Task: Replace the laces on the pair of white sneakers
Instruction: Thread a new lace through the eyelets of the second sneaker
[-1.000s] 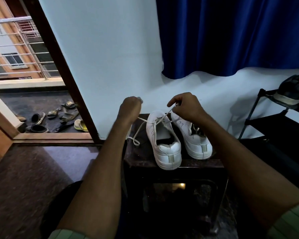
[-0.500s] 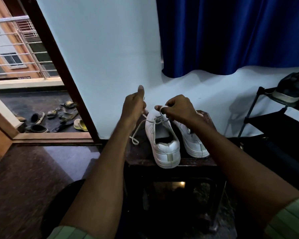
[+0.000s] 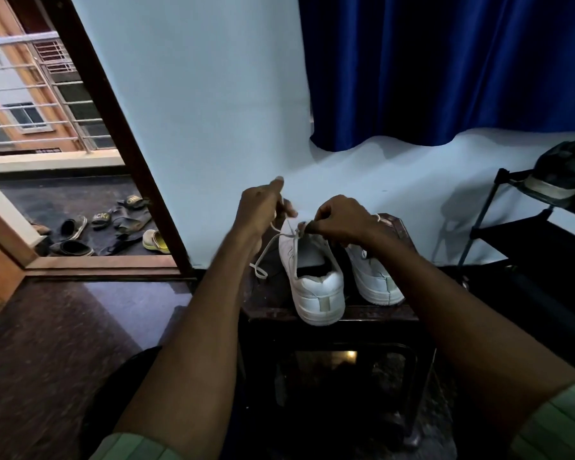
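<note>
White sneakers stand side by side on a dark surface (image 3: 269, 307), heels near. Over the left sneaker (image 3: 309, 270), the left hand (image 3: 259, 207) grips a white lace (image 3: 269, 247), and the right hand (image 3: 341, 219) pinches it beside the right sneaker (image 3: 375, 277).

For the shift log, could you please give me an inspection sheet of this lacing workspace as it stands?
Surface: dark stool, both sneakers on top.
Job's things: left sneaker and right sneaker, heels toward camera; white lace trails off the left one.
Clutter: nothing seen on the stool.
Hands: left hand and right hand each pinch the lace.
Cables: nothing seen.
Surroundings: blue curtain, black rack, sandals beyond the open doorway.
</note>
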The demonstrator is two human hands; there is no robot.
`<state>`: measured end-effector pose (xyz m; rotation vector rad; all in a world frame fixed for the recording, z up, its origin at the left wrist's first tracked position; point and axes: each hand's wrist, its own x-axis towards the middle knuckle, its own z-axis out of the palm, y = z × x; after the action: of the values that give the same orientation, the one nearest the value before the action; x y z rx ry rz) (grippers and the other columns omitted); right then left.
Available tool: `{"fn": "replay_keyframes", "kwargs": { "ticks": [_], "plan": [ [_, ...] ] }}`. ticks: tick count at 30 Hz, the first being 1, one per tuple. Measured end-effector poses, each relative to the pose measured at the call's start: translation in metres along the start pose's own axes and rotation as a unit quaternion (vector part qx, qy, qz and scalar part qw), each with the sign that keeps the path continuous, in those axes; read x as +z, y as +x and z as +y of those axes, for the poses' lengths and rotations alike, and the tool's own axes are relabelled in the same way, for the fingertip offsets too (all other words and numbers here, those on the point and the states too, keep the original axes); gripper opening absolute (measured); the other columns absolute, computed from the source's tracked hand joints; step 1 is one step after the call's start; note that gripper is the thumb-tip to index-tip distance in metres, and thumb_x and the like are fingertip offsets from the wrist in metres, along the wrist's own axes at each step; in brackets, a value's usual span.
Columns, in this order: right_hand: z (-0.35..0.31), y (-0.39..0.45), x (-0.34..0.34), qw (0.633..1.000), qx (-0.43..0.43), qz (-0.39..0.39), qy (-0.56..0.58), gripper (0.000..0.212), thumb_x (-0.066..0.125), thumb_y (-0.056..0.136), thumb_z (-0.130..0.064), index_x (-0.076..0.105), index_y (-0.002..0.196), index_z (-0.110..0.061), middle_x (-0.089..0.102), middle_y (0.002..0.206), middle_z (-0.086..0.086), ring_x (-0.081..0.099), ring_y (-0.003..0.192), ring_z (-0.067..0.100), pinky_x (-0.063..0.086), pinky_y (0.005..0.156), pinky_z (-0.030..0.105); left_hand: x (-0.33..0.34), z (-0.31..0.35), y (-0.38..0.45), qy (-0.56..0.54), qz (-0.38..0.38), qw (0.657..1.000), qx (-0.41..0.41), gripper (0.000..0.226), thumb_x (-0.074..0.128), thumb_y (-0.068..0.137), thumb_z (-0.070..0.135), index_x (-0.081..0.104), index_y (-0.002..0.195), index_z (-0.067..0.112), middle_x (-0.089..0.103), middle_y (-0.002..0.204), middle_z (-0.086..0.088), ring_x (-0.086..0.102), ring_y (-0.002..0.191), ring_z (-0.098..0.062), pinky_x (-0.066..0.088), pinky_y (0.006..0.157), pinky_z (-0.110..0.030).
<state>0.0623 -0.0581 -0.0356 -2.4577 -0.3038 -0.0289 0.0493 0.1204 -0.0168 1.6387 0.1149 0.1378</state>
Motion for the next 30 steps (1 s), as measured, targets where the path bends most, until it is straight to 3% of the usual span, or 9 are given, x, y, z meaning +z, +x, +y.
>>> {"fn": "replay_keyframes", "kwargs": {
  "ticks": [1, 3, 6, 9, 12, 16, 23, 26, 30],
  "plan": [
    [0.0, -0.001, 0.001, 1.0, -0.002, -0.028, 0.002, 0.032, 0.078, 0.083, -0.042, 0.077, 0.08, -0.011, 0.073, 0.063, 0.007, 0.07, 0.051, 0.021, 0.055, 0.053, 0.029, -0.001, 0.002, 0.0, -0.02, -0.004, 1.0, -0.012, 0.041, 0.058, 0.103, 0.038, 0.056, 0.072, 0.01, 0.057, 0.055, -0.001, 0.059, 0.051, -0.019, 0.054, 0.067, -0.033],
    [-0.003, -0.003, 0.003, 0.998, -0.006, -0.062, -0.005, 0.031, 0.076, 0.084, -0.038, 0.075, 0.087, -0.007, 0.075, 0.071, 0.014, 0.072, 0.053, 0.026, 0.055, 0.048, 0.027, -0.004, -0.004, 0.005, 0.107, 0.006, 0.994, 0.011, 0.042, 0.058, 0.102, 0.042, 0.05, 0.072, 0.013, 0.046, 0.054, -0.004, 0.058, 0.043, -0.021, 0.054, 0.064, -0.034],
    [-0.008, -0.005, 0.008, 0.996, -0.017, -0.057, -0.059, 0.033, 0.073, 0.086, -0.037, 0.066, 0.098, -0.007, 0.074, 0.083, 0.012, 0.064, 0.054, 0.019, 0.048, 0.048, 0.026, -0.008, -0.017, 0.008, 0.365, -0.018, 0.931, 0.028, 0.046, 0.063, 0.094, 0.046, 0.052, 0.06, 0.017, 0.054, 0.052, -0.002, 0.068, 0.058, -0.029, 0.054, 0.068, -0.033],
    [-0.006, -0.001, 0.013, 0.996, -0.018, -0.024, -0.079, 0.034, 0.074, 0.083, -0.041, 0.059, 0.102, -0.016, 0.066, 0.095, 0.003, 0.059, 0.077, 0.017, 0.041, 0.059, 0.029, -0.01, -0.021, 0.004, 0.456, -0.073, 0.887, -0.023, 0.042, 0.068, 0.086, 0.053, 0.063, 0.067, 0.016, 0.062, 0.065, -0.004, 0.064, 0.069, -0.026, 0.049, 0.066, -0.029],
    [-0.001, 0.005, 0.017, 0.996, -0.017, 0.009, -0.086, 0.028, 0.073, 0.078, -0.037, 0.06, 0.097, -0.02, 0.064, 0.095, -0.001, 0.06, 0.092, 0.023, 0.041, 0.07, 0.033, -0.012, -0.018, 0.006, 0.474, -0.068, 0.877, -0.036, 0.035, 0.073, 0.075, 0.048, 0.063, 0.066, 0.016, 0.063, 0.067, -0.002, 0.063, 0.07, -0.024, 0.04, 0.059, -0.026],
    [0.001, 0.005, 0.015, 0.997, -0.013, 0.019, -0.067, 0.025, 0.072, 0.076, -0.029, 0.061, 0.097, -0.02, 0.066, 0.098, 0.0, 0.06, 0.095, 0.023, 0.04, 0.073, 0.032, -0.014, -0.011, 0.004, 0.406, -0.114, 0.902, -0.09, 0.034, 0.076, 0.08, 0.03, 0.052, 0.062, 0.015, 0.048, 0.05, 0.002, 0.043, 0.045, -0.016, 0.034, 0.054, -0.023],
    [0.003, 0.004, 0.006, 0.998, -0.012, 0.036, -0.054, 0.016, 0.07, 0.078, -0.018, 0.069, 0.094, -0.015, 0.069, 0.096, 0.0, 0.061, 0.089, 0.021, 0.04, 0.072, 0.029, -0.016, -0.009, 0.002, 0.416, -0.157, 0.889, -0.114, 0.031, 0.071, 0.083, 0.017, 0.052, 0.059, 0.014, 0.046, 0.046, 0.001, 0.036, 0.035, -0.012, 0.031, 0.039, -0.015],
    [0.004, 0.003, 0.002, 0.997, -0.041, 0.006, -0.058, 0.014, 0.069, 0.078, -0.015, 0.072, 0.092, -0.015, 0.068, 0.092, -0.003, 0.065, 0.088, 0.021, 0.044, 0.071, 0.029, -0.014, -0.018, 0.007, 0.467, -0.186, 0.856, -0.119, 0.021, 0.08, 0.075, 0.03, 0.075, 0.067, 0.012, 0.069, 0.062, -0.005, 0.057, 0.048, -0.015, 0.046, 0.054, -0.022],
    [0.008, 0.004, -0.009, 0.999, -0.016, -0.039, 0.003, 0.009, 0.07, 0.083, -0.015, 0.074, 0.091, -0.016, 0.074, 0.085, 0.004, 0.075, 0.072, 0.026, 0.056, 0.055, 0.029, -0.015, -0.025, 0.011, 0.511, -0.142, 0.845, -0.064, 0.039, 0.092, 0.057, 0.048, 0.078, 0.078, 0.019, 0.075, 0.077, 0.002, 0.069, 0.069, -0.017, 0.056, 0.069, -0.03]
  ]
}}
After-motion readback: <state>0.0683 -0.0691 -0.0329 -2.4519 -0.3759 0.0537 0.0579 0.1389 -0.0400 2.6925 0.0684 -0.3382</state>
